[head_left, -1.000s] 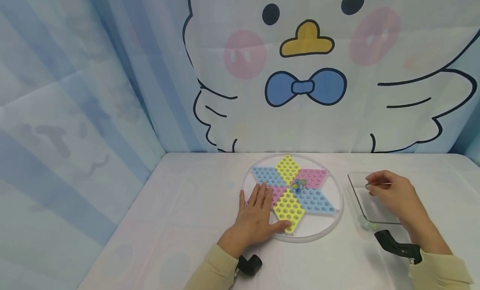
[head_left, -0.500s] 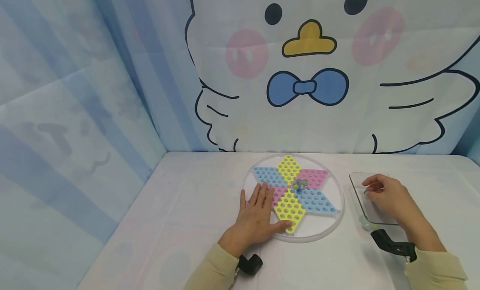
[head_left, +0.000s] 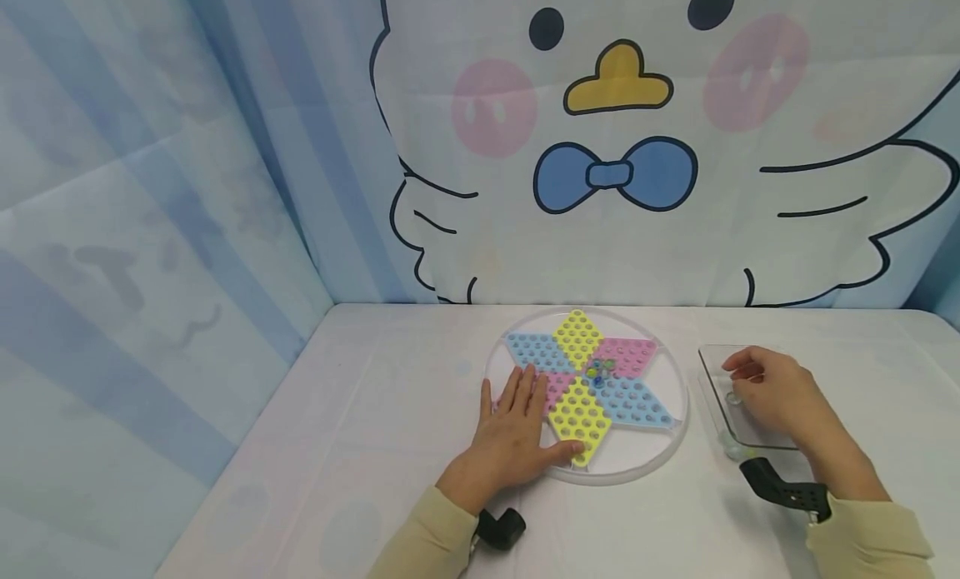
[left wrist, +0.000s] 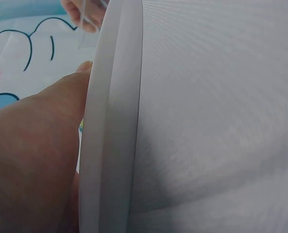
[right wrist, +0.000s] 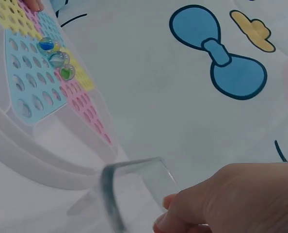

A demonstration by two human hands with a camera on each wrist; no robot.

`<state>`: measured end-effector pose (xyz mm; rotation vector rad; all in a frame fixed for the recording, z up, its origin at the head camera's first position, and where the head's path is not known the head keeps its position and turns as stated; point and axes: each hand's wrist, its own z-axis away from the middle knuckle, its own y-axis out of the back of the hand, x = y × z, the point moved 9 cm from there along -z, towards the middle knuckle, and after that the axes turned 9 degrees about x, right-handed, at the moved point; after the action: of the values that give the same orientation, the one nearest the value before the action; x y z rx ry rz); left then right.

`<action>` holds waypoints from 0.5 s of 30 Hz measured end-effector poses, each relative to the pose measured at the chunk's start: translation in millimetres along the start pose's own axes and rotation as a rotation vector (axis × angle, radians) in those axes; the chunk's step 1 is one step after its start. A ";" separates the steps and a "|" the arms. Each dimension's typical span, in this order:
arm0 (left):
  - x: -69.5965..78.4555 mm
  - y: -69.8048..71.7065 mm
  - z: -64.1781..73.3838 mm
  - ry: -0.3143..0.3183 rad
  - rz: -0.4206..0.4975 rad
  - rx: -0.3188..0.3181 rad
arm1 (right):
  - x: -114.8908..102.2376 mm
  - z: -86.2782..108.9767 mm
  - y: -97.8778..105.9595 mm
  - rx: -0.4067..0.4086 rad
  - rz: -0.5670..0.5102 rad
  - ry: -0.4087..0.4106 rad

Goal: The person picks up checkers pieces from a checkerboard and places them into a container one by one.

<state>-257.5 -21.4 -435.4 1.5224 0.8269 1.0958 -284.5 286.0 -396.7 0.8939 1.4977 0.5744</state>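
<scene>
My left hand (head_left: 510,437) rests on the round Chinese checkers board (head_left: 645,462), fingers spread over its pink and yellow points. Several glass marbles (head_left: 598,371) sit together at the board's centre; blue, green and yellow ones show in the right wrist view. My right hand (head_left: 780,396) reaches into a clear rectangular container (head_left: 712,396), fingers bent. Right beneath its thumb shows a clear marble (head_left: 733,398); I cannot tell whether the fingers grip it. In the right wrist view the fingertips are partly hidden behind the hand.
More marbles (head_left: 733,447) lie at the container's near left corner. The white table (head_left: 360,446) backs onto a printed curtain (head_left: 495,229). Black wrist mounts (head_left: 783,487) are strapped to both arms.
My right hand has shifted slightly left and down in the container. The marble, earlier between the fingertips, now shows lower, beneath the thumb. The left hand has stayed on the board.
</scene>
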 end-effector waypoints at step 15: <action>-0.2 -1.1 -0.1 0.000 -0.010 0.000 | -31.8 8.1 30.0 0.232 -0.162 0.054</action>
<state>-257.7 -21.3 -436.4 1.5168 0.8343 1.0882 -271.7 276.6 -355.2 0.9294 1.6923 0.3122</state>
